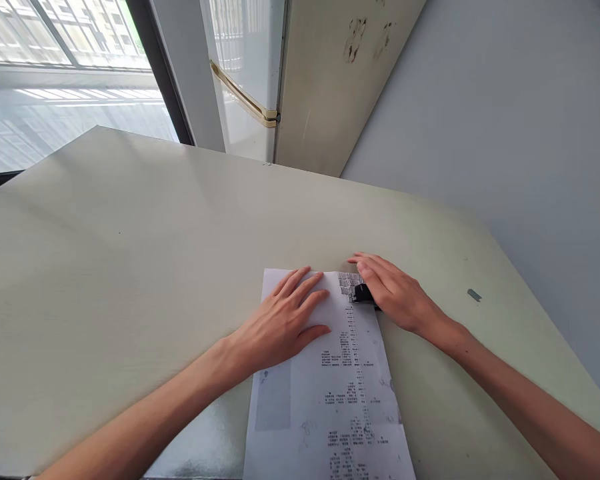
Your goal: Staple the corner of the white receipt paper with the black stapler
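Note:
A white printed sheet of paper [340,393] lies on the pale table [130,253] in front of me. My left hand [287,320] rests flat on the sheet's upper left part, fingers stretched out. My right hand [395,293] lies over a small black object [363,293], perhaps a stapler, at the sheet's top right corner. Its fingers press down over that object, which is mostly hidden under the palm.
A small grey strip [474,295] lies on the table to the right. A white fridge [280,73] stands behind the table's far edge, a window [55,67] at the left, a grey wall [505,133] at the right.

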`<state>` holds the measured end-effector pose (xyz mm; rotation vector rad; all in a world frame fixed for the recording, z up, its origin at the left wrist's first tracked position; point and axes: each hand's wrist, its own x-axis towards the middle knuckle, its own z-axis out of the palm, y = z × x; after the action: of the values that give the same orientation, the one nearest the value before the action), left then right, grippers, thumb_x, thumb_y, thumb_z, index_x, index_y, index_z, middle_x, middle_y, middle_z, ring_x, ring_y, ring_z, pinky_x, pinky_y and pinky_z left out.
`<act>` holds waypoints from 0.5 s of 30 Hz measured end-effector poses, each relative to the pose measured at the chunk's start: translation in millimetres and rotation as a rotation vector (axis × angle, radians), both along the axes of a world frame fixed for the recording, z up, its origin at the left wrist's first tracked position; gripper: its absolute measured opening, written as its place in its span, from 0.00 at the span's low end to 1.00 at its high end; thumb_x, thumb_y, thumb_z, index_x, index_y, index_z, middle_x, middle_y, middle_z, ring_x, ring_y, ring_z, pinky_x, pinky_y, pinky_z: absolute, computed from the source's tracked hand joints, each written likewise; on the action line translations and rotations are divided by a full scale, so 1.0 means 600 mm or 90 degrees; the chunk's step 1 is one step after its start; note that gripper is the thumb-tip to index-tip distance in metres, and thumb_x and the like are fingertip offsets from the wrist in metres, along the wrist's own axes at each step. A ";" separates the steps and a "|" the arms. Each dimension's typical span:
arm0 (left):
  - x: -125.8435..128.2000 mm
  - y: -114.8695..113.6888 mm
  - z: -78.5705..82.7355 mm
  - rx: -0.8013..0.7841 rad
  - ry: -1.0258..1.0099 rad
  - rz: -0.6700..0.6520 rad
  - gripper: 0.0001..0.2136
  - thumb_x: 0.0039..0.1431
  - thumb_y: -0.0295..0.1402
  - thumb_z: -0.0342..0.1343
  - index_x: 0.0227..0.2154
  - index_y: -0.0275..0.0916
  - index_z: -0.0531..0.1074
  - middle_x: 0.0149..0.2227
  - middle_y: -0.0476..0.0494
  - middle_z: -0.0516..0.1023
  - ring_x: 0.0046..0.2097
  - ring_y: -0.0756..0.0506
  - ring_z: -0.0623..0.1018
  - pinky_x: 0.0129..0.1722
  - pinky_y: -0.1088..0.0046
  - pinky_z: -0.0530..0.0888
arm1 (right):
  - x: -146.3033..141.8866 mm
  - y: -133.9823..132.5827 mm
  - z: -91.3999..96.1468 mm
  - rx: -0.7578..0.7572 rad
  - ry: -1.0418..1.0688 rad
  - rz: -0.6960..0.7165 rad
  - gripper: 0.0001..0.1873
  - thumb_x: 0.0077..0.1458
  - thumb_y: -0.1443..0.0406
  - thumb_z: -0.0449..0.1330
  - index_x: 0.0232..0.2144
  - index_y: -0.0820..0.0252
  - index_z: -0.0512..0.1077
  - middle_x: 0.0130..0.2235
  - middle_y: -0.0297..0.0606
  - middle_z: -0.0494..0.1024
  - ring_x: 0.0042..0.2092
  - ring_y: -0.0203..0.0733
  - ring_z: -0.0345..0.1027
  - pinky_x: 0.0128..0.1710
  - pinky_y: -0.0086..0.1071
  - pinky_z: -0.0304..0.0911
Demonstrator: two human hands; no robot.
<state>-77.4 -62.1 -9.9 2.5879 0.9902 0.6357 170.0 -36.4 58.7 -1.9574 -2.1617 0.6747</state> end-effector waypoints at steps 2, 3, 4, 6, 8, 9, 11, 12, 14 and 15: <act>0.000 0.000 -0.001 -0.003 -0.001 0.000 0.23 0.73 0.46 0.54 0.63 0.39 0.64 0.72 0.31 0.63 0.75 0.31 0.57 0.71 0.43 0.64 | 0.002 0.001 -0.002 -0.001 0.002 -0.001 0.28 0.74 0.52 0.38 0.60 0.45 0.73 0.69 0.29 0.71 0.72 0.49 0.60 0.70 0.51 0.60; 0.000 0.000 -0.001 -0.003 0.000 0.001 0.23 0.73 0.46 0.54 0.63 0.38 0.65 0.72 0.31 0.63 0.75 0.31 0.57 0.71 0.43 0.64 | 0.003 0.001 -0.002 0.000 0.002 -0.001 0.28 0.74 0.51 0.38 0.60 0.45 0.73 0.69 0.29 0.71 0.72 0.49 0.60 0.70 0.51 0.60; 0.000 0.001 -0.001 -0.002 0.002 0.001 0.23 0.73 0.45 0.54 0.63 0.38 0.65 0.72 0.31 0.63 0.75 0.30 0.57 0.71 0.43 0.64 | 0.003 0.001 -0.003 0.003 0.002 0.000 0.28 0.74 0.51 0.38 0.60 0.45 0.74 0.69 0.29 0.71 0.72 0.49 0.60 0.70 0.51 0.60; 0.000 0.001 0.000 0.001 0.001 0.001 0.23 0.73 0.46 0.54 0.63 0.38 0.65 0.72 0.31 0.63 0.75 0.30 0.57 0.71 0.43 0.64 | 0.001 0.001 -0.003 0.010 0.001 0.004 0.28 0.74 0.52 0.39 0.59 0.46 0.74 0.68 0.30 0.72 0.71 0.50 0.61 0.70 0.52 0.61; 0.000 0.000 0.000 0.001 -0.005 0.002 0.23 0.73 0.46 0.55 0.63 0.39 0.65 0.72 0.31 0.63 0.75 0.30 0.58 0.71 0.43 0.64 | -0.002 0.001 -0.001 0.014 -0.004 0.006 0.28 0.74 0.52 0.39 0.59 0.46 0.75 0.68 0.31 0.72 0.71 0.51 0.62 0.69 0.52 0.61; 0.000 0.000 0.000 0.001 -0.006 0.002 0.23 0.73 0.46 0.55 0.63 0.39 0.65 0.72 0.31 0.63 0.75 0.30 0.58 0.71 0.43 0.64 | -0.003 0.001 0.000 0.015 -0.008 0.006 0.28 0.74 0.52 0.39 0.59 0.47 0.75 0.68 0.31 0.73 0.70 0.51 0.63 0.69 0.52 0.62; 0.001 0.000 0.000 0.003 -0.001 0.000 0.23 0.73 0.46 0.54 0.63 0.38 0.65 0.72 0.31 0.63 0.75 0.30 0.58 0.71 0.43 0.64 | -0.006 0.001 0.002 0.014 -0.017 0.005 0.28 0.74 0.53 0.39 0.58 0.47 0.75 0.67 0.31 0.73 0.70 0.50 0.63 0.69 0.52 0.62; 0.001 0.000 0.001 0.003 0.002 0.000 0.23 0.73 0.45 0.54 0.63 0.37 0.65 0.72 0.31 0.63 0.75 0.30 0.57 0.71 0.43 0.64 | -0.007 0.001 0.003 0.013 -0.021 0.004 0.28 0.73 0.53 0.39 0.58 0.46 0.75 0.67 0.30 0.73 0.70 0.50 0.63 0.69 0.51 0.62; 0.002 0.000 0.001 0.002 0.000 0.001 0.23 0.73 0.45 0.54 0.63 0.38 0.65 0.72 0.31 0.63 0.75 0.30 0.57 0.71 0.43 0.64 | -0.008 0.001 0.005 0.009 -0.026 0.003 0.27 0.73 0.53 0.39 0.58 0.46 0.75 0.67 0.29 0.73 0.71 0.49 0.62 0.69 0.51 0.62; 0.002 0.001 0.001 0.000 -0.004 0.003 0.23 0.73 0.45 0.54 0.63 0.39 0.65 0.72 0.32 0.63 0.75 0.30 0.57 0.71 0.43 0.64 | -0.009 0.001 0.005 0.007 -0.027 0.003 0.27 0.73 0.53 0.39 0.57 0.46 0.75 0.67 0.29 0.73 0.71 0.49 0.62 0.69 0.51 0.61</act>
<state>-76.1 -61.8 -9.6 2.5827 0.9944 0.6439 164.7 -36.0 61.8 -1.9794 -2.1894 0.6255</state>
